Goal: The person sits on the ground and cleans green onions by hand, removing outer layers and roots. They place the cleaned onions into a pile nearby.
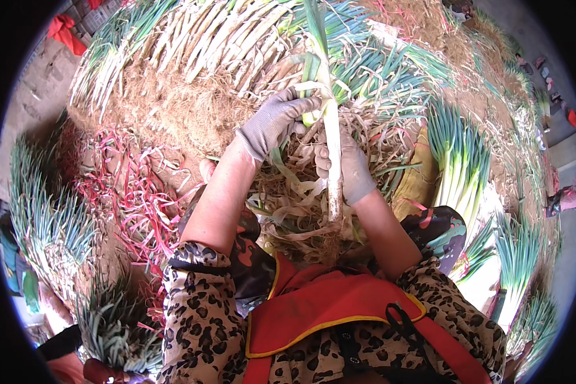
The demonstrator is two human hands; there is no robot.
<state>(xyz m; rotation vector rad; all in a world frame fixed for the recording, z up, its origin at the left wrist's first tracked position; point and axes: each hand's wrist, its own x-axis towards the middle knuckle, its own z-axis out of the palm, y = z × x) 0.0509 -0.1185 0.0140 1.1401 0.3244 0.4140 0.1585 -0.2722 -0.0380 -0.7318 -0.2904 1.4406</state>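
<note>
A long green onion point(333, 144) stands nearly upright before me, its leaves at the top and its brown roots hanging near my apron point(331, 302). My right hand point(350, 165), in a grey glove, is closed around the white stalk at mid-length. Higher up, my gloved left hand point(281, 117) pinches a pale outer leaf layer point(311, 115) that stands partly away from the stalk. Under both hands lies a heap of dry peeled leaves and skins point(288, 206).
A large pile of unpeeled green onions point(230, 43) lies ahead, roots towards me. Tangled red and pink ties point(134, 192) lie at left. Cleaned onion bundles point(461, 163) stand at right beside a yellowish sack-like roll point(415, 177). More onions point(53, 216) stand at far left.
</note>
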